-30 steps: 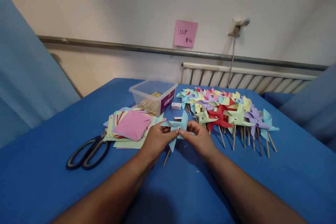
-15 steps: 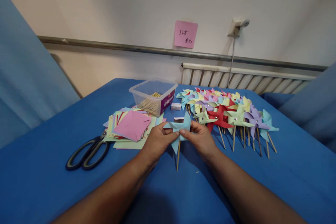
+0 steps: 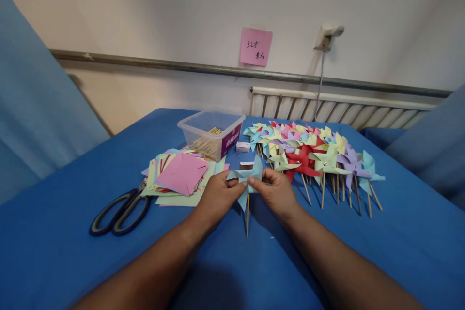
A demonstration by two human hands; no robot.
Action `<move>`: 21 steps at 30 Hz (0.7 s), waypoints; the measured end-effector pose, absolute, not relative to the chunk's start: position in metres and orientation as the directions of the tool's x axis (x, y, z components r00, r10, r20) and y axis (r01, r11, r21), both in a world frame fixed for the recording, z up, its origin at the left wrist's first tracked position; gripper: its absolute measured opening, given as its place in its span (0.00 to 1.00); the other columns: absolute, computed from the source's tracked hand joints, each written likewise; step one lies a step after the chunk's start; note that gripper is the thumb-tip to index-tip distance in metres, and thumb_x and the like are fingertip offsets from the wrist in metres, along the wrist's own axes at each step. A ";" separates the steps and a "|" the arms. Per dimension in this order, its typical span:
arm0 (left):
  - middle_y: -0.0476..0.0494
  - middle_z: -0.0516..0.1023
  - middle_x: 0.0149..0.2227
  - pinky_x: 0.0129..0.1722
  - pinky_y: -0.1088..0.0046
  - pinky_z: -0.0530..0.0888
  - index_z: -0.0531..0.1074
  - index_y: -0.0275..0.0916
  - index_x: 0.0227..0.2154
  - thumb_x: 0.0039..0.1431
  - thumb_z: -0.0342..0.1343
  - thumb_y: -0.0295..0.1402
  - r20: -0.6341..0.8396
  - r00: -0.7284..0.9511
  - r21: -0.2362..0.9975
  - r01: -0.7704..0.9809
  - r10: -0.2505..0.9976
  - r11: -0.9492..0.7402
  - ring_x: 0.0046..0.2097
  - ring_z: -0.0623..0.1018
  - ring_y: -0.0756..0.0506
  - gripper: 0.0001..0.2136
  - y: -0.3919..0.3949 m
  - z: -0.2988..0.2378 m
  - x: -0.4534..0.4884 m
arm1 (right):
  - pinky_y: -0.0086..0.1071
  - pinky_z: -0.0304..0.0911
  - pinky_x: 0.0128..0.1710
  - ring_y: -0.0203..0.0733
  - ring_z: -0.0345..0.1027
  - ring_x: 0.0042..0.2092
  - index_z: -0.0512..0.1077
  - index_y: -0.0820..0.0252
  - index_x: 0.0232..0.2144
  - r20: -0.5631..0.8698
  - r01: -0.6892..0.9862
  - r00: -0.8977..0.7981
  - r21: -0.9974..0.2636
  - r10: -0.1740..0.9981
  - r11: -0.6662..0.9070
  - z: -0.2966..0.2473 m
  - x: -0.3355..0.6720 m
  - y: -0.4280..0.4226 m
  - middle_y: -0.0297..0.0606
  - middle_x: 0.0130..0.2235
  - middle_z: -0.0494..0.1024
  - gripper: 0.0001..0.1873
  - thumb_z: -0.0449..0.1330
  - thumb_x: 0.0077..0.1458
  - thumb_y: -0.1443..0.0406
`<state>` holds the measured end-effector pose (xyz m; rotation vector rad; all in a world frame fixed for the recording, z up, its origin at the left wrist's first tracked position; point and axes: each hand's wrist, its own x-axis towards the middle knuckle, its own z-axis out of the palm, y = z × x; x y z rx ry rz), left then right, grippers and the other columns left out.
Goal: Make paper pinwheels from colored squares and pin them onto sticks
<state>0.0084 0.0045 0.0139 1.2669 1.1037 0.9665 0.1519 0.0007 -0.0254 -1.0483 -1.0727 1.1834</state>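
In the head view, you hold the light blue pinwheel (image 3: 250, 172) at the middle of the scene, over the blue cloth (image 3: 160, 261), with both hands closed on it. Your left hand (image 3: 220, 193) pinches it from the left, the thumb lying on the near face close to the centre and the fingers curled at the left blade, partly hidden by the paper. Your right hand (image 3: 279, 193) grips it from the right in the same way, and the two thumb tips come close together over the hub, so the hub itself is hard to make out. One blade stands up above your thumbs, one points left over your left fingers, and one hangs below the grip. The wooden stick (image 3: 247, 218) extends down toward the near side, beneath the thumbs and between your wrists; whether its lower end touches the cloth you cannot tell. Just beyond the pinwheel sits an open small box (image 3: 247, 165), partly covered by it. To the left lie the paper stack (image 3: 183, 172) and, nearer, the scissors (image 3: 121, 210); the clear tub (image 3: 191, 135) stands farther back, and the other pinwheels (image 3: 304, 164) are clustered far right.
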 end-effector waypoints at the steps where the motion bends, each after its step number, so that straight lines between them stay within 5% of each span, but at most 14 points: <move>1: 0.49 0.76 0.23 0.29 0.72 0.69 0.74 0.36 0.31 0.40 0.64 0.37 -0.086 0.221 0.995 0.058 0.972 0.075 0.29 0.76 0.44 0.14 0.005 0.014 0.008 | 0.32 0.62 0.33 0.38 0.68 0.29 0.74 0.60 0.25 0.083 -0.155 0.074 -0.983 0.994 0.094 -0.026 0.152 0.001 0.34 0.27 0.77 0.11 0.67 0.41 0.59; 13: 0.51 0.75 0.23 0.27 0.75 0.66 0.71 0.36 0.34 0.41 0.63 0.34 -0.069 0.244 0.997 0.062 0.967 0.055 0.25 0.73 0.49 0.14 0.007 0.010 0.010 | 0.38 0.63 0.42 0.44 0.72 0.38 0.76 0.60 0.33 0.035 -0.370 -0.018 -0.929 0.999 0.026 -0.021 0.150 -0.002 0.38 0.34 0.80 0.16 0.69 0.40 0.59; 21: 0.51 0.72 0.20 0.26 0.75 0.66 0.70 0.36 0.26 0.45 0.62 0.38 -0.036 0.151 0.998 0.055 0.988 0.028 0.24 0.71 0.50 0.11 0.010 0.016 0.006 | 0.38 0.64 0.41 0.42 0.73 0.35 0.76 0.61 0.35 -0.001 -0.468 -0.037 -0.884 0.999 -0.018 -0.019 0.152 -0.003 0.39 0.34 0.80 0.16 0.69 0.41 0.62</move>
